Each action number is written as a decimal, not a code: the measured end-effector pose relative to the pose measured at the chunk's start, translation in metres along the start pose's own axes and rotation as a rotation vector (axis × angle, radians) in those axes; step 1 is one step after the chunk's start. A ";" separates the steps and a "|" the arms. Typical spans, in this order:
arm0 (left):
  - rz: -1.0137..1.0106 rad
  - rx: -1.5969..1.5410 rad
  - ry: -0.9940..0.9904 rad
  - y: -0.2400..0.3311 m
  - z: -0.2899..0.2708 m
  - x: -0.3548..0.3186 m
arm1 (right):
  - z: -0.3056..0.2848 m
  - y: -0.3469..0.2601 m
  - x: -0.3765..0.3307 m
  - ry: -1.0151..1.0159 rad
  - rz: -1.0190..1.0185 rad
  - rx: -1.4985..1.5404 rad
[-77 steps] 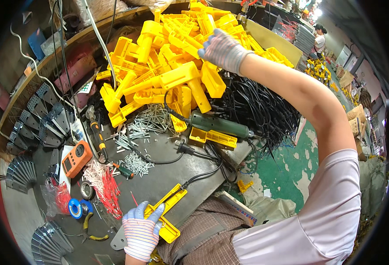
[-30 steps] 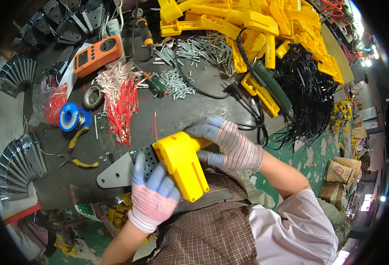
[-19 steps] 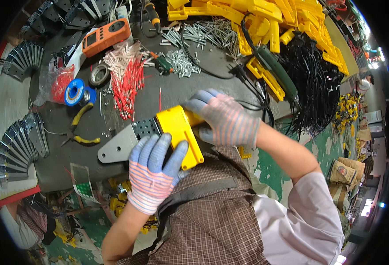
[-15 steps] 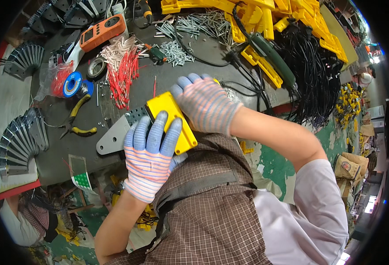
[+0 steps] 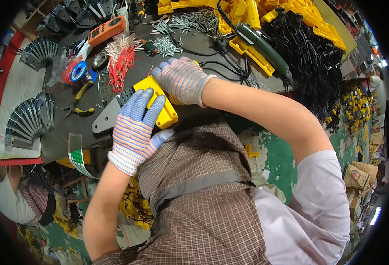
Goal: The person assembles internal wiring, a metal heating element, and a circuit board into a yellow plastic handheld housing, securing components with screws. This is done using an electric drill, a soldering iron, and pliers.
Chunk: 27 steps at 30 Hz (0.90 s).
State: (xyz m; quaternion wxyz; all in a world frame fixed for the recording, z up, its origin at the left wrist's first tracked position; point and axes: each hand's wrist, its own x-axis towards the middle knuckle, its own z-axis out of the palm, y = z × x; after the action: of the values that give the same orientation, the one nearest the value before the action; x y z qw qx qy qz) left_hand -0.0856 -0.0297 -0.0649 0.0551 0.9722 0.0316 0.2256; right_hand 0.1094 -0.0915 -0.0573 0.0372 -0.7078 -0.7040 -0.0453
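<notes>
A yellow plastic housing with a flat grey metal plate sticking out at its left is at the near edge of the workbench. Striped knit gloves cover both my hands. My left hand lies over the housing's left part, its fingers across the top and its thumb at the near side, holding it. Bent over the housing's far right side, my right hand grips it; the palm hides its fingertips in part. A small yellow bit shows just beyond the right hand, and I cannot tell whether it belongs to the housing.
Yellow-handled pliers, a blue solder spool and red-tipped leads lie left on the bench. Beyond are screws and an orange meter. At right are a green tool and black cables. Fanned metal plates stand far left.
The whole view has shifted, so the bench sits higher in it. My left thumb now shows spread along the near side of the housing. Both hands stay on the housing.
</notes>
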 end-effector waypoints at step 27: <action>0.011 0.179 0.250 0.030 0.045 0.002 | -0.012 0.019 -0.026 -0.063 -0.008 0.076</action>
State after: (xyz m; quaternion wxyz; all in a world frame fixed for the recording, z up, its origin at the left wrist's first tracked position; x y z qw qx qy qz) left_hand -0.0633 -0.0630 -0.1003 -0.0375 0.9376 0.0530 0.3415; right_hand 0.1286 -0.1183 -0.0484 0.0419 -0.7042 -0.7087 0.0036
